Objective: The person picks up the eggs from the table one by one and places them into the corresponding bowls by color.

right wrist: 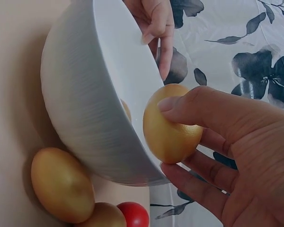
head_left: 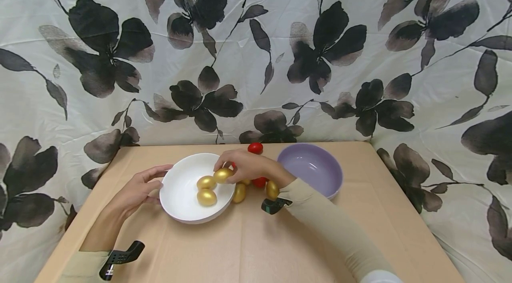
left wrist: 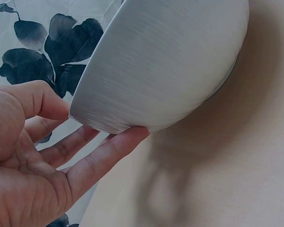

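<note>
My right hand (head_left: pixel 245 165) pinches a golden egg (right wrist: pixel 168 132) between thumb and fingers, over the right rim of a white bowl (head_left: pixel 182 203). Two more golden eggs (head_left: pixel 206 197) lie inside that bowl, on its right side. At the bowl's left rim, my left hand (head_left: pixel 138 189) holds it, thumb at the edge and fingers against the outer wall (left wrist: pixel 156 66). Beside the bowl, partly hidden by my right hand and wrist, are several golden eggs (right wrist: pixel 61 184) and shiny red rounded things (head_left: pixel 255 148).
A purple bowl (head_left: pixel 310 167) stands on the wooden table (head_left: pixel 224 252) to the right, behind my right forearm; what shows of its inside is bare. Behind the table's back edge hangs a white cloth (head_left: pixel 256 52) with dark flowers.
</note>
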The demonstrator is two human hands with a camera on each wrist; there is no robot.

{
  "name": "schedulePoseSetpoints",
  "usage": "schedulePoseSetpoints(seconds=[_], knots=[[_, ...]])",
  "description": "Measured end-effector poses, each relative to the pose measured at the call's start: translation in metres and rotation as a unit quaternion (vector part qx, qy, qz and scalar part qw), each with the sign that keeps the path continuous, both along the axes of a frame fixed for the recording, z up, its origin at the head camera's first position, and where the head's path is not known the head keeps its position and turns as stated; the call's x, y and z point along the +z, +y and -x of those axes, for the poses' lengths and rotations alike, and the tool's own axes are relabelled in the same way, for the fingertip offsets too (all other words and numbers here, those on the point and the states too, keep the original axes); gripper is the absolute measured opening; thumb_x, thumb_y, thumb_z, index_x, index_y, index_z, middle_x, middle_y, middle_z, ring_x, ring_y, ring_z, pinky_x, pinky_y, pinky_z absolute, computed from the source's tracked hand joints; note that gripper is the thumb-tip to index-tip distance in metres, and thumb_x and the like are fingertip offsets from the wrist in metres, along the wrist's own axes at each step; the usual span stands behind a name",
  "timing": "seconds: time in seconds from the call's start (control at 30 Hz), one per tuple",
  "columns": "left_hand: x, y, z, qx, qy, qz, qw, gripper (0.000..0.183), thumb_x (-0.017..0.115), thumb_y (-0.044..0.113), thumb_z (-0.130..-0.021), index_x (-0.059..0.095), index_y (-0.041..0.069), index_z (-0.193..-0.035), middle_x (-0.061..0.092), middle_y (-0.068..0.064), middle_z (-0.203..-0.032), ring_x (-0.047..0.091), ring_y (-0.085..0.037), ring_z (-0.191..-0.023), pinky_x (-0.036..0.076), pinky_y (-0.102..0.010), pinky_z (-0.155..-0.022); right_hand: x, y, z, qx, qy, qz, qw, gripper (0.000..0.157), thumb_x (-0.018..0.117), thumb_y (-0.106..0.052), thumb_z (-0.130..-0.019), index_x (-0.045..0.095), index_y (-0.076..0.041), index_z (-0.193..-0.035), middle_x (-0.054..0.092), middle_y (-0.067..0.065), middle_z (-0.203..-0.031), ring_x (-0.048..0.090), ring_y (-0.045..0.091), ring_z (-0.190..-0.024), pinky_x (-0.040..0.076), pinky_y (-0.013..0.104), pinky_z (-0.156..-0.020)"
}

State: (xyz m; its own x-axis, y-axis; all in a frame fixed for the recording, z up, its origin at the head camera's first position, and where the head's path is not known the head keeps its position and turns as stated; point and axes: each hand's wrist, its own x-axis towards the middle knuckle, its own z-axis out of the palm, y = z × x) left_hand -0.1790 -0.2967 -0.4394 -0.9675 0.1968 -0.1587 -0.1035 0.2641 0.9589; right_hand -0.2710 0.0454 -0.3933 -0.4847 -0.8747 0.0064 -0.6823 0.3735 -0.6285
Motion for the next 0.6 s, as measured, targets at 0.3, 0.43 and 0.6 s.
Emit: schedulePoseSetpoints(seconds=[0.3, 0.43, 0.6], knots=[[0.001, 0.001, -0.001, -0.001, 0.005, 0.005, 1.0000, 0.059, 0.053, 0.000, -0.097, 0.037, 0.000, -0.154, 0.038, -0.031, -0.150, 0.058, -0.034, -0.117, 0.062, -0.052, -0.073, -0.002, -0.012, 0.000, 0.007, -0.012, -0.008, 1.000, 0.036, 0.078, -0.006, -0.086, 0.070, -0.015, -0.120, 0.066, -0.004, -0.118, 0.063, 0.008, -0.106, 0.054, 0.013, -0.085], [0.001, 0.001, -0.001, -0.001, 0.004, 0.006, 1.0000, 0.059, 0.053, 0.000, -0.097, 0.037, 0.000, -0.154, 0.038, -0.031, -0.150, 0.058, -0.035, -0.117, 0.062, -0.052, -0.073, -0.001, -0.017, -0.001, 0.007, -0.010, -0.023, 1.000, 0.037, 0.078, -0.005, -0.086, 0.070, -0.015, -0.121, 0.066, -0.004, -0.119, 0.063, 0.008, -0.106, 0.054, 0.014, -0.087], [0.001, 0.001, -0.001, 0.000, 0.002, 0.005, 1.0000, 0.060, 0.053, 0.000, -0.097, 0.037, 0.001, -0.155, 0.037, -0.031, -0.151, 0.057, -0.036, -0.118, 0.062, -0.052, -0.074, -0.001, -0.023, -0.002, 0.005, -0.009, -0.046, 0.999, 0.036, 0.078, -0.005, -0.086, 0.070, -0.015, -0.120, 0.067, -0.005, -0.119, 0.063, 0.008, -0.107, 0.054, 0.018, -0.094]])
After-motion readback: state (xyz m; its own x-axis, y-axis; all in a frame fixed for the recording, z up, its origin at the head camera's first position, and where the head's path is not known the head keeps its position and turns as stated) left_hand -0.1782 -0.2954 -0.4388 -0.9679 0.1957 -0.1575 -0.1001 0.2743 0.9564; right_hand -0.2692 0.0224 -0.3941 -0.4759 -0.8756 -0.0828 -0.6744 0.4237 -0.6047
